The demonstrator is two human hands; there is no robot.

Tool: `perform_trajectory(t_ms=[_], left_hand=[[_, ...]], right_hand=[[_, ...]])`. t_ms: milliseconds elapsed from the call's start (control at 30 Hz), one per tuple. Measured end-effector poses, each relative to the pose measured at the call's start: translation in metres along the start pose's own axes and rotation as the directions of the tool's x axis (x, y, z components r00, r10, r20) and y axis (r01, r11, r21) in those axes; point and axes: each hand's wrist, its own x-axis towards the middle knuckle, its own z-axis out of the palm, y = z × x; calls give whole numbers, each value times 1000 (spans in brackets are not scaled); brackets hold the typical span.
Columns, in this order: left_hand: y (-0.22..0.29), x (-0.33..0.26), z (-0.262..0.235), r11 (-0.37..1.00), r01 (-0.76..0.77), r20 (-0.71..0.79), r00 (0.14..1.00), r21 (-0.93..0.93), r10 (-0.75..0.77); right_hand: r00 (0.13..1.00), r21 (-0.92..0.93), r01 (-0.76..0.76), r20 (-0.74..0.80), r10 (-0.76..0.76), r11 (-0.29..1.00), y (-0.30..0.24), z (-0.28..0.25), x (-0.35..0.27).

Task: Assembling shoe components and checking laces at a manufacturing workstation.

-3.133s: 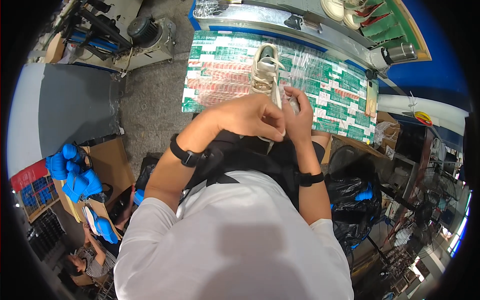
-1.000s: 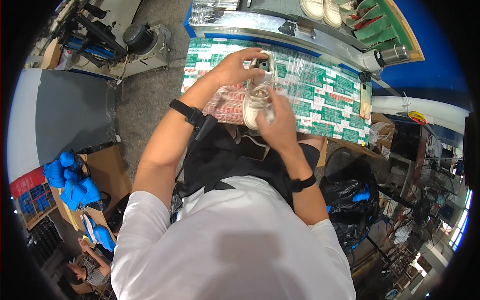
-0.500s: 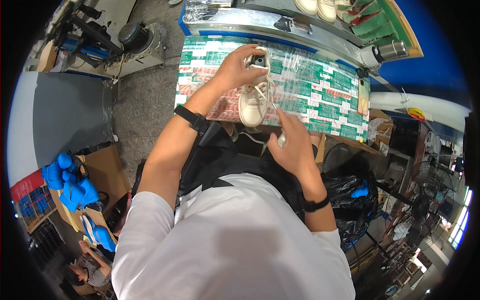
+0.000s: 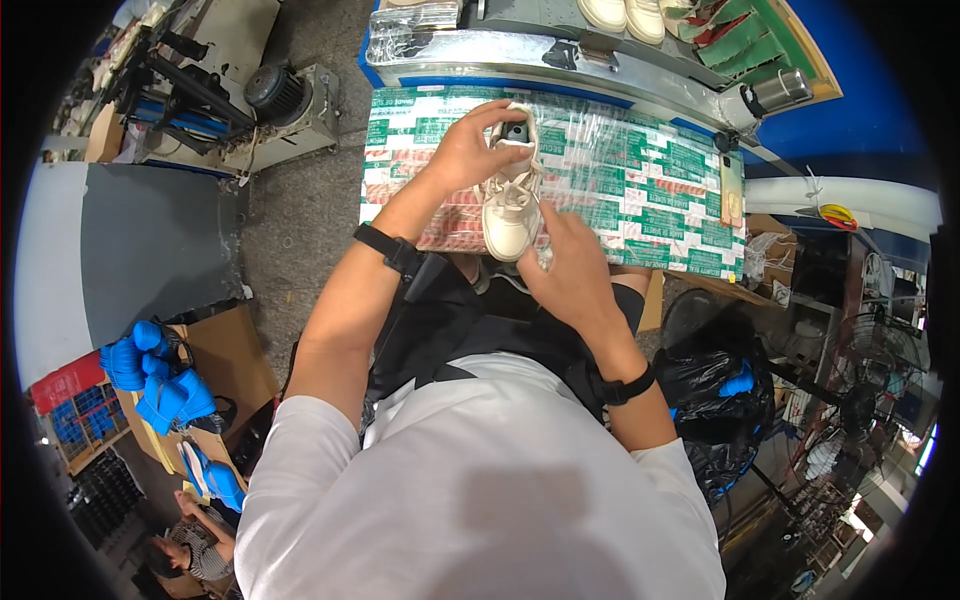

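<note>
A cream lace-up sneaker [image 4: 508, 230] rests on the table, toe toward me, with a dark block showing in its opening. My left hand [image 4: 474, 148] is closed on the collar and tongue, thumb and fingers on either side of the opening. Crossed laces [image 4: 513, 190] lie over the upper. My right hand [image 4: 570, 265] is beside the toe on the right, its index fingertip at the shoe's side. Its thumb points toward the toe and the other fingers curl under. What that hand holds, if anything, is hidden.
Green-and-white printed sheeting under clear film covers the table [image 4: 660, 215]. Behind it runs a metal-edged conveyor [image 4: 500, 55] carrying more cream shoes [image 4: 625, 15]. Left stand a motor [image 4: 277, 95] and blue-wrapped items [image 4: 170, 385] by cardboard. A person [image 4: 195, 545] sits lower left; a black bag [image 4: 715, 400] is right.
My right hand has moved slightly left, closer to the shoe. The lace stretched toward it earlier no longer shows as a taut line. My left hand keeps its hold.
</note>
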Motion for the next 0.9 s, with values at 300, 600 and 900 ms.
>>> perform_trajectory(t_ms=[300, 600, 900], left_hand=[[-5, 3, 0, 998, 22, 28, 999, -55, -21], [-4, 13, -7, 998, 2, 51, 999, -63, 1], [39, -45, 74, 960, 114, -327, 945, 257, -24]], right_hand=[[993, -29, 119, 28, -119, 992, 8, 33, 33], [972, 480, -210, 194, 130, 852, 15, 18, 26], [941, 319, -208, -194, 279, 925, 88, 17, 2]])
